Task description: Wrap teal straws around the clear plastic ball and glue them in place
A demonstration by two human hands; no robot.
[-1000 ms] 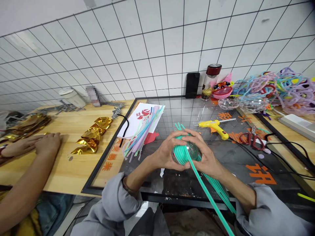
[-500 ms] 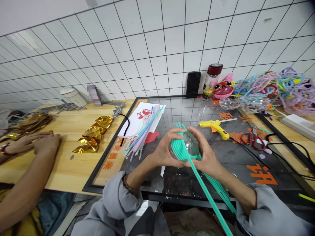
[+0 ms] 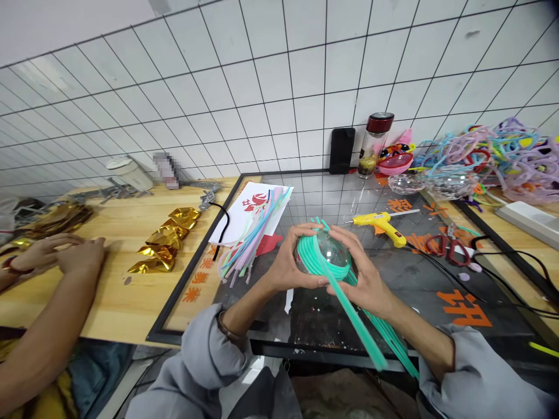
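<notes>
Both my hands cup a clear plastic ball [image 3: 329,251] wrapped with green pipe cleaners [image 3: 311,261] over a black glass-topped table [image 3: 414,279]. My left hand [image 3: 286,263] grips the ball's left side, fingers curled round it. On the ball's right side, my right hand [image 3: 365,278] presses the green strands against it. Long green strands [image 3: 371,331] trail from the ball down toward my lap.
A yellow glue gun [image 3: 379,224], red scissors [image 3: 445,247], pastel pipe cleaners on white paper [image 3: 257,224], a jar [image 3: 373,145], a phone [image 3: 341,150] and a colourful pile [image 3: 493,157] lie around. At left, another person's hands [image 3: 65,253] rest near gold foil pieces [image 3: 168,238].
The ball has turned in my hands, so its clear top now faces up with the green strands ringing it. The other person's hands shifted slightly.
</notes>
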